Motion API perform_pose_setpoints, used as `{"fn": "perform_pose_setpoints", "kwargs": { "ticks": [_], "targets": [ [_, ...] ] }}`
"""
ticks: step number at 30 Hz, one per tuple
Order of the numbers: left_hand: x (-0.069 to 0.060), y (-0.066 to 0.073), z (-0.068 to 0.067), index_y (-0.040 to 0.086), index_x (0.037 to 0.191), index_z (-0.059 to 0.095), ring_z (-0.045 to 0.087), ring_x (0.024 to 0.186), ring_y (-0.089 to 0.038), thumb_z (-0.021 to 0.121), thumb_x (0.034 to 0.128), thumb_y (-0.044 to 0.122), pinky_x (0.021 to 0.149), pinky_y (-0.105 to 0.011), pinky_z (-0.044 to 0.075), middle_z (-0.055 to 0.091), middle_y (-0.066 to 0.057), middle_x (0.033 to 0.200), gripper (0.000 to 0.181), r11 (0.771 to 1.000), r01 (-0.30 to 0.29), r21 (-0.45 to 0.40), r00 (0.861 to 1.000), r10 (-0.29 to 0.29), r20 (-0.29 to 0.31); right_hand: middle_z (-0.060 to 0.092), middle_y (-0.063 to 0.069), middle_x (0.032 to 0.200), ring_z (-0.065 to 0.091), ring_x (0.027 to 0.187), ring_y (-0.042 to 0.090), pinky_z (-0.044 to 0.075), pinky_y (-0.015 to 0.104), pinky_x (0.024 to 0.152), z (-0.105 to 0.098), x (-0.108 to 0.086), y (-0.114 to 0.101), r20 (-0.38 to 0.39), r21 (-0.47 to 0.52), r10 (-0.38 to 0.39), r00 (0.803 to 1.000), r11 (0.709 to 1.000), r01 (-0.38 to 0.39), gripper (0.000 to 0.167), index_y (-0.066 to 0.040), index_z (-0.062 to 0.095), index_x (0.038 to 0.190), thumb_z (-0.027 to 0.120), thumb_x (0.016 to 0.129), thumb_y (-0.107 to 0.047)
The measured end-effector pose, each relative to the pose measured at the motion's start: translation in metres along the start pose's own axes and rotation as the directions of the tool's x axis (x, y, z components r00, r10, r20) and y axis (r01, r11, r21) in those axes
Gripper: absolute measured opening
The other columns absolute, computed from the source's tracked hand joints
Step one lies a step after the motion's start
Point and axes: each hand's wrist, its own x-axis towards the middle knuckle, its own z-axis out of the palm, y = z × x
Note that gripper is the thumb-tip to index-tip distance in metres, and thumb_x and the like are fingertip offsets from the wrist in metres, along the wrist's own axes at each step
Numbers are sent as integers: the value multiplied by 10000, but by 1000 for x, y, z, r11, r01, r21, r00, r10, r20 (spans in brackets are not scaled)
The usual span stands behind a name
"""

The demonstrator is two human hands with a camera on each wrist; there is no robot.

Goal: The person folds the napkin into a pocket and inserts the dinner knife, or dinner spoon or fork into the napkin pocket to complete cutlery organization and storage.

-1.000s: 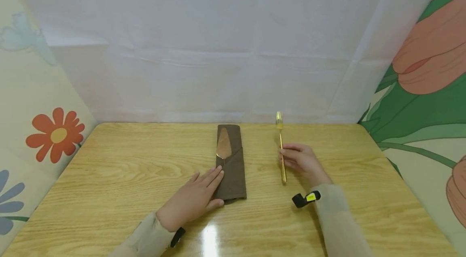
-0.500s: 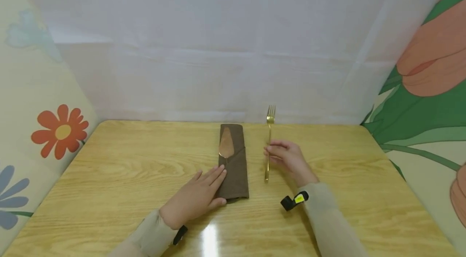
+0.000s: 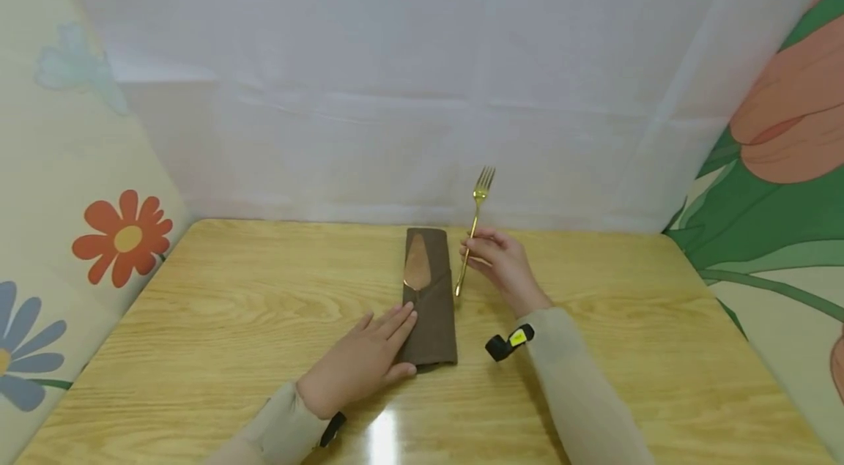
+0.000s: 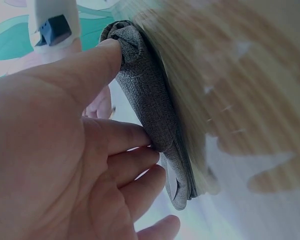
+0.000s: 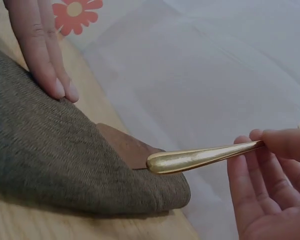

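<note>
A dark brown folded napkin (image 3: 431, 333) lies lengthwise on the table. Out of its pocket shows the flat, pointed, copper-coloured blade (image 3: 417, 263) of what looks like a cake server; its handle is hidden in the cloth. My left hand (image 3: 363, 359) rests with extended fingers on the napkin's left side, thumb (image 4: 102, 57) at the near end. Between thumb and fingers, my right hand (image 3: 504, 263) pinches a gold fork (image 3: 471, 231) by the handle, tines up and tilted away. The handle's end (image 5: 162, 162) hangs close to the napkin's right edge, pointing at the pocket opening.
The wooden table (image 3: 231, 304) reaches back to a white cloth backdrop (image 3: 330, 84). Flower-printed panels (image 3: 125, 238) stand at the left and right sides. A black wrist camera (image 3: 508, 342) sits on the right sleeve.
My right hand has carried the fork leftward and up, from right of the napkin to its edge, and the fork now leans to the right. The left hand stays on the napkin.
</note>
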Motion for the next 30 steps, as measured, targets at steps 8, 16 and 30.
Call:
{"fn": "perform_pose_setpoints", "kwargs": {
  "ticks": [8,16,30],
  "targets": [
    [2,1,1,-45,1517,409,350,1466,-347,576,1018,440,1140,-604,326,337,-200,1605,716,1000,4,-3,1000,-4,-1,730,31,916,699,829,142,587,303,812,16,20,6,-14,49,-30,999,998,31,173,-85,631,980,575,977,78],
    [0,2,-1,-58,1502,427,370,1454,-357,584,1015,432,1124,-616,341,355,-213,1592,708,1000,-1,-1,1000,1,-7,720,31,892,694,806,143,572,251,753,24,31,20,8,36,-50,999,998,49,170,-69,604,968,555,982,92],
    [0,2,-2,-60,1502,424,372,1451,-362,585,1016,431,1120,-619,345,358,-217,1589,709,1000,3,-5,1000,-3,-4,732,57,907,694,769,116,573,217,696,24,28,35,-13,-112,45,999,993,-46,243,160,573,1181,608,968,48]
  ]
}}
